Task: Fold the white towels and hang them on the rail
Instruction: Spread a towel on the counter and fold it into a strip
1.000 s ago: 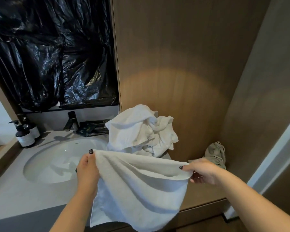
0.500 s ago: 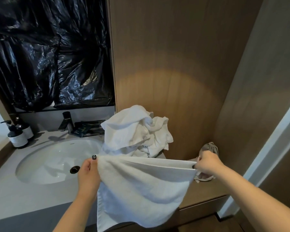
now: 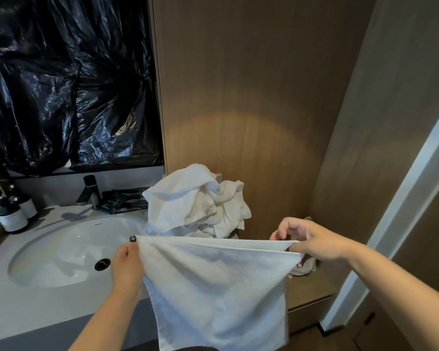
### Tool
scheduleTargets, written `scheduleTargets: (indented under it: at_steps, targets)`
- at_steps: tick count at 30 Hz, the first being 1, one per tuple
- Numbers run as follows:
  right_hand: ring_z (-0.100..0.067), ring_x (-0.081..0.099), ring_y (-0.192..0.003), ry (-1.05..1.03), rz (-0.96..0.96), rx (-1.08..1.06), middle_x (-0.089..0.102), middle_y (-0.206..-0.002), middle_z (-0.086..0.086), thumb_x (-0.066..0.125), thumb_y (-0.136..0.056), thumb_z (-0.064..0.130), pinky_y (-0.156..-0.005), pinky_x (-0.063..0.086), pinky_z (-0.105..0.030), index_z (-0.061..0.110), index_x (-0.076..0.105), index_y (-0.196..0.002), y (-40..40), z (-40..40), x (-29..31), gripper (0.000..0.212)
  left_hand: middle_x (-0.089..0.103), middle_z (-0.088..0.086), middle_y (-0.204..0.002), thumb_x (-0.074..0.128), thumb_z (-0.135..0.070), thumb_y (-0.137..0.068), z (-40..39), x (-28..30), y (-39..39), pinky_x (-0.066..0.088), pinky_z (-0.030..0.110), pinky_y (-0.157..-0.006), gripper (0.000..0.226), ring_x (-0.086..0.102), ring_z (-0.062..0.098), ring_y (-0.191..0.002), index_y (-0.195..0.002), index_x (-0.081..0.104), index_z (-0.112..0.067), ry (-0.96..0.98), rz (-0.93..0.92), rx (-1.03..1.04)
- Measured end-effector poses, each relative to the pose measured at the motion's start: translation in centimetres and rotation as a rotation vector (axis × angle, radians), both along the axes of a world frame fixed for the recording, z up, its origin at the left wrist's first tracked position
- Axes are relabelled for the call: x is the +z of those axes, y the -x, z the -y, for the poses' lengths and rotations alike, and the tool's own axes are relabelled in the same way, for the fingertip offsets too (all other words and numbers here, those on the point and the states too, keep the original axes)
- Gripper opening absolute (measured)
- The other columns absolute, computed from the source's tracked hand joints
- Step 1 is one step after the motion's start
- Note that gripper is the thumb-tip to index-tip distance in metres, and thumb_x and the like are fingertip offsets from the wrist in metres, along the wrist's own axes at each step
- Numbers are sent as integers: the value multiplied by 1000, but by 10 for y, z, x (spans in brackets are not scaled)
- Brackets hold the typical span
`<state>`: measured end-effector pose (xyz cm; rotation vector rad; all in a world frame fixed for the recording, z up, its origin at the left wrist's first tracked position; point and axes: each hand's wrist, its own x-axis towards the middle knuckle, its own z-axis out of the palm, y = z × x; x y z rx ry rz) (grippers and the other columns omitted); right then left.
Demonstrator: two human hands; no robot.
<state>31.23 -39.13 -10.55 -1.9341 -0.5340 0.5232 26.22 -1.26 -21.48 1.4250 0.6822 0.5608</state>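
A white towel [image 3: 218,287] hangs stretched flat in front of me, its top edge doubled and held level. My left hand [image 3: 126,264] pinches the top left corner. My right hand [image 3: 314,243] pinches the top right corner, where two layers of the edge meet. Behind the towel a heap of crumpled white towels [image 3: 193,201] lies on the counter against the wooden wall. No rail is in sight.
A white sink [image 3: 61,252] with a dark tap [image 3: 89,191] lies at the left, two pump bottles [image 3: 12,211] beside it. Black plastic sheeting [image 3: 61,84] covers the mirror. A beige cloth [image 3: 304,264] lies on the wooden ledge [image 3: 307,290] behind my right hand.
Both hands pulled apart, so the slack towel is now taut and hangs flat. My right hand moved right and regripped the corner with two edges together.
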Motion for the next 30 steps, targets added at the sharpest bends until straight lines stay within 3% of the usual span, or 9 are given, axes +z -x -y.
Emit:
scheduleTargets:
  at_steps: [4, 7, 10, 14, 17, 19, 21, 24, 30]
  targets:
    - [-23, 64, -91, 67, 68, 31, 66, -101, -4, 60, -89, 3, -64, 55, -31, 23, 63, -82, 13, 5, 19, 22, 54, 1, -78, 49, -30, -102, 5, 2, -9, 47, 43, -78, 26, 52, 25, -83, -80, 57, -19, 118, 10, -12]
    - [-23, 62, -93, 150, 130, 16, 64, -98, 4, 51, -92, -2, -65, 57, -30, 21, 68, -80, 18, 7, 27, 31, 56, 1, -84, 47, -25, -102, 7, 11, -16, 46, 52, -95, 23, 53, 28, -95, -80, 55, -26, 128, 7, -30]
    - [-17, 65, -96, 238, 123, 20, 67, -101, 11, 45, -95, -2, -70, 57, -25, 25, 79, -84, 19, 9, 32, 45, 53, 1, -75, 49, -22, -98, 10, 22, -22, 48, 41, -74, 22, 52, 24, -78, -77, 53, -21, 170, 3, -42]
    - [-14, 66, -89, 264, 119, 18, 67, -94, 6, 41, -95, -3, -71, 55, -22, 19, 81, -81, 18, 14, 32, 47, 42, -6, -50, 51, -13, -91, 11, 40, -27, 31, 24, -45, 28, 38, 12, -47, -65, 41, -18, 225, 27, -50]
    - [-15, 64, -81, 122, 72, 31, 66, -89, 1, 56, -90, 22, -70, 53, -23, 17, 78, -77, 18, 18, 32, 27, 41, -10, -44, 53, -6, -87, 9, 52, -23, 32, 24, -48, 31, 39, 7, -37, -63, 39, -21, 295, 106, -43]
    - [-11, 63, -80, 211, 214, 70, 64, -86, 10, 68, -82, 44, -69, 51, -20, 32, 74, -71, 15, 19, 28, 17, 43, -9, -47, 55, -7, -83, 6, 58, -20, 32, 26, -52, 27, 40, 9, -44, -63, 43, -21, 314, 142, -35]
    - [-9, 61, -81, 392, 450, 25, 61, -85, 17, 70, -81, 50, -67, 50, -21, 39, 68, -67, 8, 20, 22, 18, 41, -8, -50, 53, -10, -82, 1, 63, -19, 30, 24, -49, 29, 37, 8, -44, -59, 41, -22, 228, 130, -29]
    - [-14, 58, -70, 348, 620, -150, 59, -74, 8, 71, -84, 34, -62, 48, -32, 28, 59, -58, -3, 23, 19, 29, 42, -2, -60, 49, -23, -97, -6, 61, -14, 31, 24, -46, 32, 37, 11, -49, -66, 45, -16, -122, 84, -27]
    - [-14, 63, -68, 316, 669, -506, 65, -64, 4, 79, -78, 22, -62, 51, -34, 17, 61, -48, -15, 28, 10, 35, 52, -4, -62, 49, -37, -102, 5, 58, 1, 35, 22, -47, 34, 42, 0, -45, -78, 58, -14, -376, 173, -44]
